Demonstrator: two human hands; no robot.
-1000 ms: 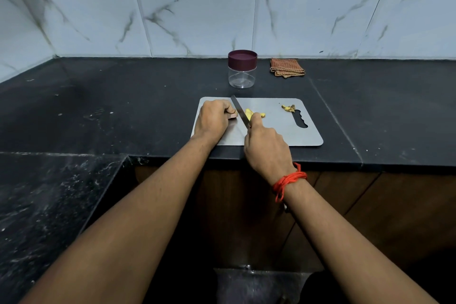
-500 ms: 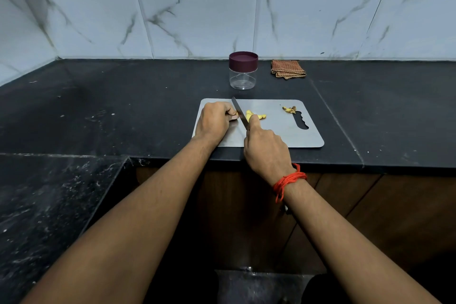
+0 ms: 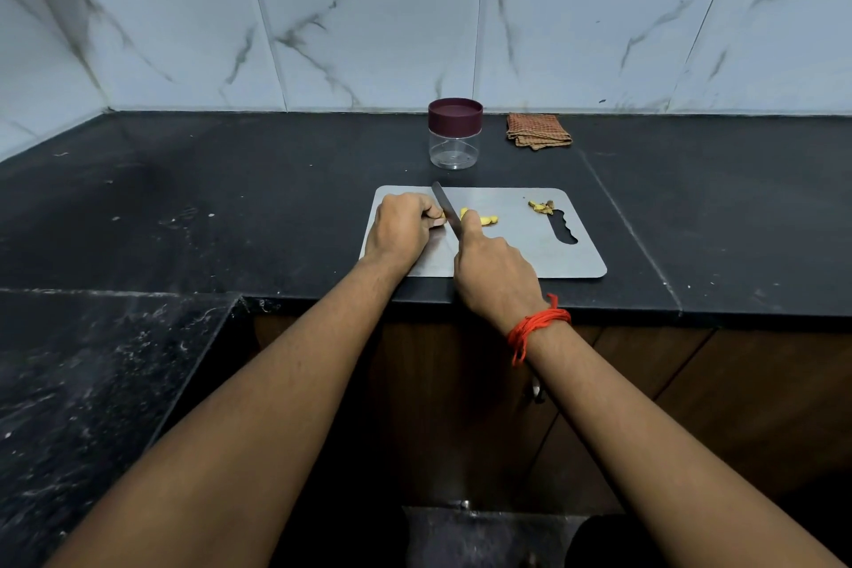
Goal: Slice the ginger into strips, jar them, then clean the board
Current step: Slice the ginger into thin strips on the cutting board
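A grey cutting board [image 3: 530, 244] lies on the black counter near its front edge. My right hand [image 3: 495, 274] grips a knife [image 3: 445, 208], forefinger along the blade's back, the blade slanting away across the board. My left hand [image 3: 401, 228] has its fingers curled against the blade's left side, holding a ginger piece that is mostly hidden. Yellow cut ginger strips [image 3: 484, 219] lie just right of the blade. A small heap of ginger scraps [image 3: 540, 206] sits by the board's handle slot. The clear jar [image 3: 455, 134] with a maroon lid stands closed behind the board.
A folded brown checked cloth [image 3: 537, 131] lies right of the jar by the tiled wall. The black counter [image 3: 230, 208] stretches wide to both sides. A lower dark speckled slab [image 3: 83, 406] sits at the front left, with wooden cabinet fronts [image 3: 737, 406] below the counter edge.
Almost nothing has moved: both hands stay at the blade on the board, with only a slight shift of the view.
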